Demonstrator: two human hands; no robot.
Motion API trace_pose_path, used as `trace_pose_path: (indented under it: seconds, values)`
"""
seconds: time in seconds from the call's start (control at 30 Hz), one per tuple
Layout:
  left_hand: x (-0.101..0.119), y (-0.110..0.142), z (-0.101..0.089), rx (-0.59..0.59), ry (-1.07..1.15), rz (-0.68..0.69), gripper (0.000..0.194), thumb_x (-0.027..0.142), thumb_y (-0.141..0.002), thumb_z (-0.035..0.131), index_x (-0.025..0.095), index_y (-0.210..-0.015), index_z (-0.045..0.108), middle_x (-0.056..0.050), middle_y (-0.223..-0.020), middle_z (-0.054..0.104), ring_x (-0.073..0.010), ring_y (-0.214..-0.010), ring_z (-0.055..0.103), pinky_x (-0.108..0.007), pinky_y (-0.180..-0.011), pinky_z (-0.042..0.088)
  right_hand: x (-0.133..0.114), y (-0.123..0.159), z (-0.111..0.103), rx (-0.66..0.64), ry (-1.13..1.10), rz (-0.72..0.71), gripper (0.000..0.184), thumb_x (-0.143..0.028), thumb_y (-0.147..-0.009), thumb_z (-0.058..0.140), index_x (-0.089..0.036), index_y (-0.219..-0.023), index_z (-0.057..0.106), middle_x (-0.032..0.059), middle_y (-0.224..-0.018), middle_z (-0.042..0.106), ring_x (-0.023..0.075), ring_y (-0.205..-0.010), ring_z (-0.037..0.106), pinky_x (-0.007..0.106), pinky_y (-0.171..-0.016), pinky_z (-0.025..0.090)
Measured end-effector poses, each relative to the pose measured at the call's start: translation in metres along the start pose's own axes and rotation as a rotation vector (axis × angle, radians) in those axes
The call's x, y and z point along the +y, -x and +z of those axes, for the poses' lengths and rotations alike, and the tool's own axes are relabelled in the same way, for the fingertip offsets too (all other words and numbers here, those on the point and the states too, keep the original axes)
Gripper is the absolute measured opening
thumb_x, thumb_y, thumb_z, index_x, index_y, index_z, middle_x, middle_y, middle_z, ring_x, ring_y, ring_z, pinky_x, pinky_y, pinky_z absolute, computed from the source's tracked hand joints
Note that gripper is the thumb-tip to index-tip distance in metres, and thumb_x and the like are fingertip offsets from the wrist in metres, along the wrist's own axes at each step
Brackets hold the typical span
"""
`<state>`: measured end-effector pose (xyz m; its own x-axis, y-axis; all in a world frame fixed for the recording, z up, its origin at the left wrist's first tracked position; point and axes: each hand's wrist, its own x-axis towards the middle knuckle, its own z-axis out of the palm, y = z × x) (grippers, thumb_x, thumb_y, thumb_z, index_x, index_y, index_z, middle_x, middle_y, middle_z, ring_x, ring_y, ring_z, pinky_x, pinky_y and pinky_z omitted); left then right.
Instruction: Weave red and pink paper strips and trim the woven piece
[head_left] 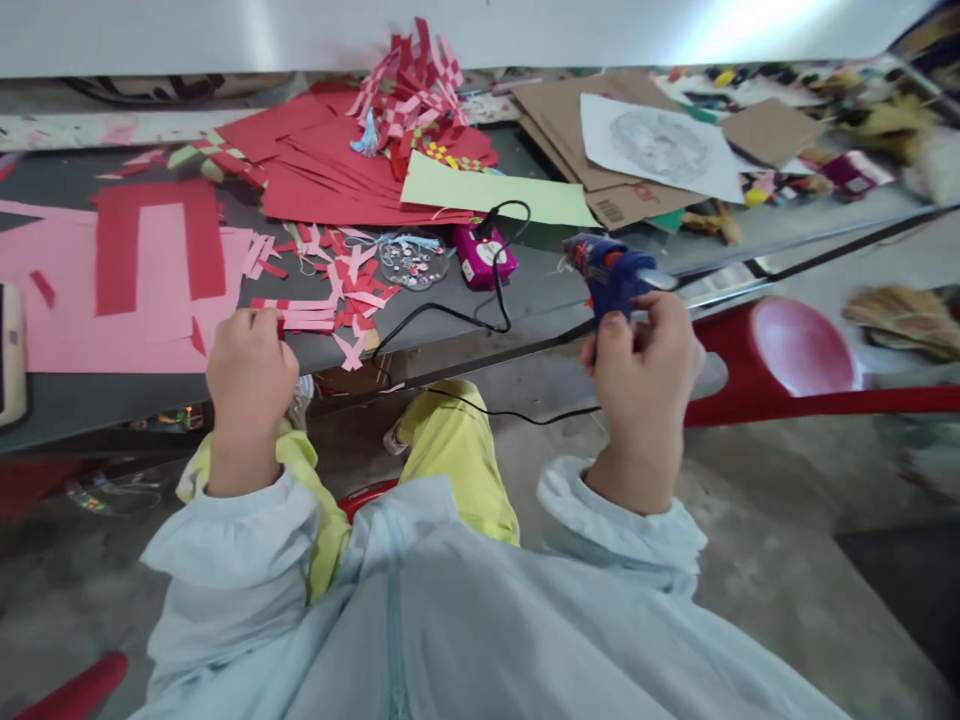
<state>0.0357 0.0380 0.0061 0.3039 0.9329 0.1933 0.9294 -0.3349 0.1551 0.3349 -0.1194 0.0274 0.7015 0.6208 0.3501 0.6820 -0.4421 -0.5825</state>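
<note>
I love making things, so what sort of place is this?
It looks like a craft workspace, maybe a workshop or classroom. The right hand holds what appears to be a blue glue gun, and red paper sheets and woven paper strips lie on the table.

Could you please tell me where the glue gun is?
In the head view, the glue gun is right of centre, in the right hand, just below the cardboard.

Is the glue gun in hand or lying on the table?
In hand: the right hand grips the lower part of the blue glue gun.
</note>
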Motion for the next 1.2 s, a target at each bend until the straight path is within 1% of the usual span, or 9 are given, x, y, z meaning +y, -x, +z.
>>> trace_pose_path:
  seconds: [0.03, 0.07, 0.23, 0.37, 0.57, 0.7, 0.87, 1.1, 1.2]
  values:
    - [-0.001, 0.0, 0.0, 0.016, 0.012, 0.008, 0.041, 0.016, -0.085, 0.04, 0.015, -0.118, 0.065, -0.021, -0.115, 0.065, -0.0386, -0.11, 0.059, -0.053, -0.089, 0.052, 0.003, -0.004, 0.003, 0.067, 0.092, 0.002, 0.022, -0.037, -0.082, 0.047, -0.022, -0.097, 0.053, 0.0005, -0.064, 0.055, 0.0212, -0.06, 0.054, 0.037, -0.067, 0.043]
    - [-0.001, -0.001, -0.001, 0.024, 0.027, 0.018, 0.041, 0.017, -0.086, 0.04, 0.016, -0.119, 0.065, -0.021, -0.115, 0.065, -0.0386, -0.11, 0.059, -0.054, -0.089, 0.052, 0.006, -0.007, 0.007, 0.075, 0.153, 0.017, 0.022, -0.037, -0.082, 0.047, -0.022, -0.095, 0.054, 0.0023, -0.067, 0.057, 0.0222, -0.062, 0.055, 0.039, -0.069, 0.044]
    - [-0.002, -0.001, -0.002, 0.005, 0.047, 0.009, 0.042, 0.018, -0.088, 0.037, 0.016, -0.121, 0.063, -0.022, -0.117, 0.064, -0.0397, -0.115, 0.058, -0.056, -0.093, 0.051, 0.018, -0.025, 0.035, 0.054, 0.344, 0.136, 0.03, -0.037, -0.084, 0.047, -0.017, -0.103, 0.057, 0.0079, -0.07, 0.058, 0.0295, -0.069, 0.06, 0.048, -0.076, 0.046]
    - [-0.001, -0.001, -0.005, -0.01, 0.064, 0.005, 0.042, 0.017, -0.088, 0.037, 0.015, -0.121, 0.064, -0.023, -0.119, 0.064, -0.0404, -0.117, 0.057, -0.057, -0.095, 0.05, 0.025, -0.035, 0.052, 0.029, 0.393, 0.154, 0.036, -0.038, -0.084, 0.047, -0.014, -0.109, 0.056, 0.0105, -0.071, 0.059, 0.0319, -0.072, 0.062, 0.05, -0.076, 0.047]
    - [0.0, -0.001, -0.006, -0.023, 0.045, -0.005, 0.043, 0.016, -0.088, 0.037, 0.011, -0.121, 0.064, -0.023, -0.119, 0.064, -0.0402, -0.118, 0.057, -0.054, -0.097, 0.05, 0.031, -0.04, 0.063, -0.039, 0.441, 0.151, 0.039, -0.04, -0.084, 0.051, -0.012, -0.111, 0.056, 0.0123, -0.076, 0.062, 0.0323, -0.073, 0.063, 0.05, -0.075, 0.049]
    - [0.0, -0.001, -0.007, -0.018, 0.046, -0.004, 0.042, 0.017, -0.088, 0.037, 0.013, -0.12, 0.064, -0.021, -0.118, 0.065, -0.0403, -0.117, 0.058, -0.054, -0.097, 0.05, 0.03, -0.039, 0.067, -0.071, 0.444, 0.121, 0.044, -0.042, -0.084, 0.054, -0.01, -0.114, 0.054, 0.0136, -0.08, 0.064, 0.0324, -0.073, 0.064, 0.05, -0.075, 0.049]
    - [-0.001, -0.002, -0.006, -0.022, 0.054, -0.004, 0.042, 0.017, -0.088, 0.037, 0.012, -0.12, 0.064, -0.023, -0.119, 0.064, -0.0407, -0.118, 0.057, -0.055, -0.097, 0.049, 0.027, -0.04, 0.071, -0.07, 0.403, 0.116, 0.044, -0.044, -0.085, 0.052, -0.01, -0.114, 0.05, 0.0168, -0.086, 0.066, 0.0335, -0.078, 0.065, 0.05, -0.077, 0.049]
    - [0.004, -0.001, -0.009, -0.049, 0.038, -0.035, 0.044, 0.017, -0.089, 0.037, 0.009, -0.125, 0.061, -0.023, -0.123, 0.063, -0.0388, -0.121, 0.056, -0.052, -0.102, 0.048, 0.028, -0.043, 0.074, -0.016, 0.255, 0.144, 0.034, -0.04, -0.092, 0.044, -0.015, -0.114, 0.045, 0.0177, -0.095, 0.068, 0.0332, -0.086, 0.066, 0.05, -0.083, 0.046]
    - [0.006, -0.001, -0.013, -0.064, 0.028, -0.034, 0.043, 0.018, -0.089, 0.038, 0.009, -0.126, 0.06, -0.02, -0.124, 0.063, -0.0369, -0.121, 0.056, -0.051, -0.102, 0.048, 0.033, -0.041, 0.073, -0.026, 0.169, 0.179, 0.031, -0.039, -0.095, 0.04, -0.016, -0.114, 0.042, 0.0152, -0.091, 0.069, 0.033, -0.088, 0.066, 0.046, -0.084, 0.044]
